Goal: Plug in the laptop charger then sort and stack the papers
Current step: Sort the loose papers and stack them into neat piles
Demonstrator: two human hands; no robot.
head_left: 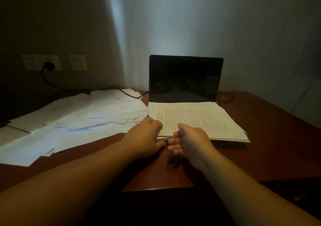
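Note:
An open laptop (pixel 185 79) with a dark screen stands at the back of the wooden desk (pixel 269 152). A stack of printed papers (pixel 205 119) lies over its keyboard. My left hand (pixel 144 137) grips the stack's near left corner. My right hand (pixel 189 140) is beside it at the stack's front edge, blurred, fingers curled under the sheets. Loose white papers (pixel 73 121) spread over the desk's left half. A black charger plug (pixel 49 66) sits in the wall socket, and its cable (pixel 121 90) runs across the papers toward the laptop.
A second, yellowish wall plate (pixel 78 62) is right of the socket. Another thin cable (pixel 225 98) lies behind the laptop on the right. The desk's front edge (pixel 159 189) is close to me. A pale wall stands behind.

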